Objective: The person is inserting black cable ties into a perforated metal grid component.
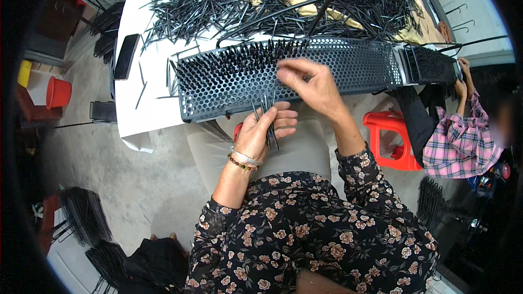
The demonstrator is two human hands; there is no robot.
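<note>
A table (136, 114) covered in white is placed before the person. At the far right, a co-worker (460, 144) in a pink checked shirt is seen, with hands held at the end of a second dark board (430, 65). The back of the table is heaped with a pile of black sticks (196, 8). Between the pile and the person's lap, a long perforated board (354, 62) is laid; its left part is planted with upright sticks (234, 62), set most densely toward the back, while bare holes are shown along the right. Below its right end a red stool (375, 136) is seen, and at the far left a red bucket (58, 92). The right hand (313, 84) is held over the board's middle with fingers bent toward the thumb; whether anything is gripped there cannot be told. The left hand (261, 128) is partly closed at the board's front edge. A dark phone (126, 57) is laid at the table's left. Under the left thumb, a small bunch of sticks (271, 137) is gripped, with its upper ends pointed toward the board.
</note>
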